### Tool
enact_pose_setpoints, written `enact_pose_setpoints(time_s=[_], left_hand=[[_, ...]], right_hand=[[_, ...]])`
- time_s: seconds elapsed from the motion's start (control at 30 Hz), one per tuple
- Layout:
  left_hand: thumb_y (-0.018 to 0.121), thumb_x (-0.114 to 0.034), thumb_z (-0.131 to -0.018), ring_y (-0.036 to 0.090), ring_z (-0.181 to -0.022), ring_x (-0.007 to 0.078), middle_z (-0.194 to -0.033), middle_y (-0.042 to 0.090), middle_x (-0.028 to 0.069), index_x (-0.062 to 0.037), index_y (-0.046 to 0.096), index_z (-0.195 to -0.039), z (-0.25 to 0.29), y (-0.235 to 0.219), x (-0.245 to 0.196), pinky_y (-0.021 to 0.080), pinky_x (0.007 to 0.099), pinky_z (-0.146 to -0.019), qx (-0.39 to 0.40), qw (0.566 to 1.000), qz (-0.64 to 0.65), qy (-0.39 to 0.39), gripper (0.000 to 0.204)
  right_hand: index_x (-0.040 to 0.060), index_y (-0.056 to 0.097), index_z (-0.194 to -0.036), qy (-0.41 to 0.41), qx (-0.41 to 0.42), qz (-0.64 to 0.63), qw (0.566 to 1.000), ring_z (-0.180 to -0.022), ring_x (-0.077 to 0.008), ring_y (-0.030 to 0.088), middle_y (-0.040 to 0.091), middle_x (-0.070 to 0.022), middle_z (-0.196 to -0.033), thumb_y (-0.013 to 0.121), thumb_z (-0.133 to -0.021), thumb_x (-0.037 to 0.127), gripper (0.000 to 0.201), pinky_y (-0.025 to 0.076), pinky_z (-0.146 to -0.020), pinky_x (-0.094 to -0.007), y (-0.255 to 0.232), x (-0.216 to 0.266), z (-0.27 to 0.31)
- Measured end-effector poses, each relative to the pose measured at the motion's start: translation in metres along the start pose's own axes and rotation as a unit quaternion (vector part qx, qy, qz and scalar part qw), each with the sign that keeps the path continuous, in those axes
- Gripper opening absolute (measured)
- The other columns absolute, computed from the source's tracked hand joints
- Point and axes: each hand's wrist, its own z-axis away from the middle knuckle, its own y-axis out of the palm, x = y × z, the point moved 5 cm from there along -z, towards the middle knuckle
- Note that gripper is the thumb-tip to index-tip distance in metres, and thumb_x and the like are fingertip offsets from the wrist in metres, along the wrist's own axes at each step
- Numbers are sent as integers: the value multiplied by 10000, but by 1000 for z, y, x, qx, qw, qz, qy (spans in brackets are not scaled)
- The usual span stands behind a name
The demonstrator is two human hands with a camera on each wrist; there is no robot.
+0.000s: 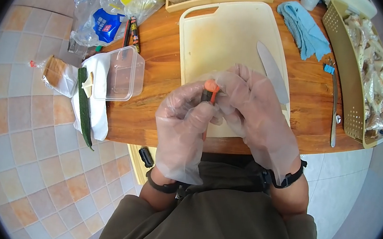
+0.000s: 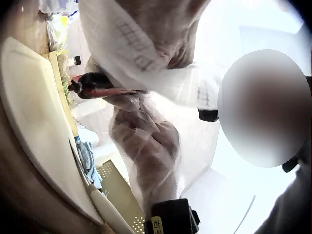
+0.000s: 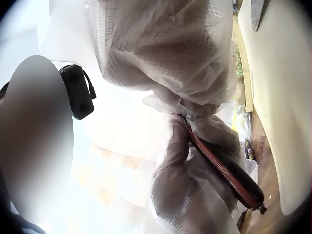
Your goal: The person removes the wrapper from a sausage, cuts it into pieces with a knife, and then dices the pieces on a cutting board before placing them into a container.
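Both hands wear clear plastic gloves and meet above the cutting board (image 1: 227, 35). My left hand (image 1: 182, 123) grips a sausage (image 3: 231, 178) in a red and black wrapper, its thumb along the side. The wrapper's crimped end sticks out past the left hand in the right wrist view. From the other side, my right hand (image 1: 260, 103) pinches the sausage's other end with its fingertips. An orange-red end shows between the hands in the head view. To the right on the board lies a knife (image 1: 272, 72).
A cucumber (image 1: 84, 109) and a clear plastic container (image 1: 131, 74) are at the left, below plastic bags (image 1: 102, 21) and more wrapped sausages (image 1: 134, 35). A blue cloth (image 1: 303, 31), a metal tool (image 1: 334, 110) and a perforated basket (image 1: 357, 98) of packets stand right.
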Motion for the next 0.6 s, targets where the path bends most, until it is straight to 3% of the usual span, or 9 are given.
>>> enact_pose_setpoints(time_s=[0.47, 0.6], left_hand=[[745, -114, -974, 643, -937, 168, -1171, 727, 124, 25, 670, -1312, -2, -4, 9, 523, 327, -824, -12, 996, 78, -49, 373], [754, -128, -975, 645, -943, 173, -1179, 729, 128, 17, 676, -1309, -2, -5, 8, 524, 332, -827, 15, 996, 79, -30, 373]], right_hand=[[-2, 638, -1128, -17, -21, -7, 1000, -712, -50, 458, 519, 30, -809, 614, -1082, 316, 322, 391, -622, -228, 1, -4, 0], [18, 631, -1065, 28, -52, 26, 998, -698, -54, 456, 526, 23, -803, 616, -1079, 323, 305, 380, -600, -223, -2, -2, 3]])
